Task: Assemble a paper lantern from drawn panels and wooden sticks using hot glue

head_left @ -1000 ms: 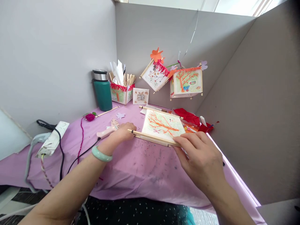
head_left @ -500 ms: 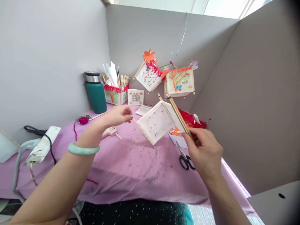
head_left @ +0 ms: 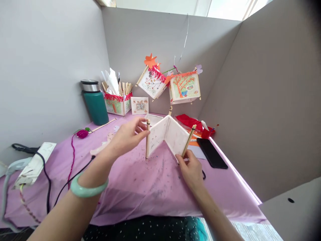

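Two white panels (head_left: 176, 134) joined at a corner stand upright on the purple cloth, forming a V that opens toward me. Wooden sticks with dark ties edge them. My left hand (head_left: 130, 135) has thumb and fingers closed around the upper part of the left stick (head_left: 147, 147). Down at the base of the right panel, my right hand (head_left: 190, 167) grips the lower end of the tilted right stick (head_left: 189, 140). Faint small drawings show on the left panel (head_left: 155, 138). Part of a black scissor handle (head_left: 204, 174) peeks out beside my right hand.
A green flask (head_left: 95, 107) and a decorated box of sticks (head_left: 115, 104) stand at the back left. Two painted lanterns (head_left: 186, 87) hang behind. A black phone (head_left: 212, 153) lies right, near red material (head_left: 188, 121). Cables and a power strip (head_left: 35, 165) are left.
The panels came down from a tilted hold in the air to stand upright on the cloth, spread into a V. My right hand moved lower and left. The phone has come into sight.
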